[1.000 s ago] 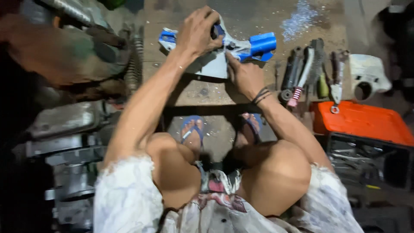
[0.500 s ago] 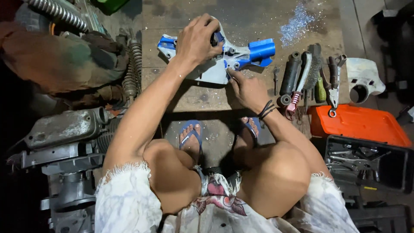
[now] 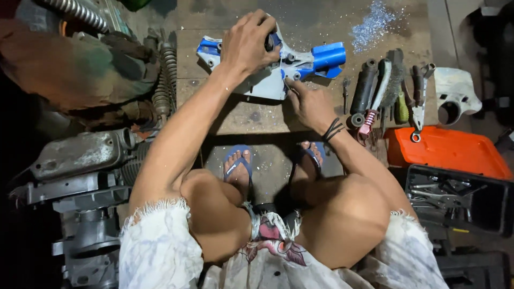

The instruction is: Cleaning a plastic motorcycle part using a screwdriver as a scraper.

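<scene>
A blue and grey plastic machine housing (image 3: 316,59) lies on the concrete floor in front of my feet. My left hand (image 3: 247,44) presses down on its middle, the fingers wrapped over a dark part on top. Below the housing's lower edge, my right hand (image 3: 308,104) pinches a small thin tool or fastener against the grey shell; what it is exactly is too small to tell. Black bands circle my right wrist.
Hand tools (image 3: 385,91) lie in a row at the right: a dark cylinder, a brush, pliers. Beyond them sits a white plastic cover (image 3: 455,93). An orange toolbox lid (image 3: 450,152) and its black tray (image 3: 455,198) are at right. Engine parts (image 3: 80,160) and springs (image 3: 166,80) crowd the left.
The view has shifted slightly downward and closer. My left hand has moved from the housing's left part onto its middle; my right hand stays at the lower edge.
</scene>
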